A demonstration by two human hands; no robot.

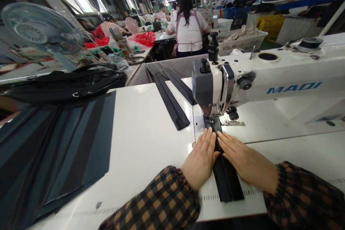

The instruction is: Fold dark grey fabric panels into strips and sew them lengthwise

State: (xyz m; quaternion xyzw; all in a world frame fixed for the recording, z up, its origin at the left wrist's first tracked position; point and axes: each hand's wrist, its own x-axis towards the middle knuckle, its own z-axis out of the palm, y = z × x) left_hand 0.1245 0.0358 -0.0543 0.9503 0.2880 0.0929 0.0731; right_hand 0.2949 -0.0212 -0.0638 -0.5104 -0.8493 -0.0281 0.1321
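Observation:
A black fabric strip (229, 178) with a seam along its middle lies lengthwise on the white table, its far end under the presser foot (211, 119) of the sewing machine (258, 75). My left hand (201, 158) rests flat on the strip's left edge, fingers stretched toward the foot. On the right edge lies my right hand (244, 154), also flat with fingers extended. Both sets of fingertips are a little short of the needle area, which is partly hidden by the machine head. Two similar black strips (172, 104) lie left of the machine head.
A stack of dark striped fabric panels (88, 133) covers the table's left side, with a black bag (67, 82) behind it. A fan (40, 32) stands at the far left. Ahead, a person (188, 28) sits facing away, beside a white basket (248, 43) of fabric pieces.

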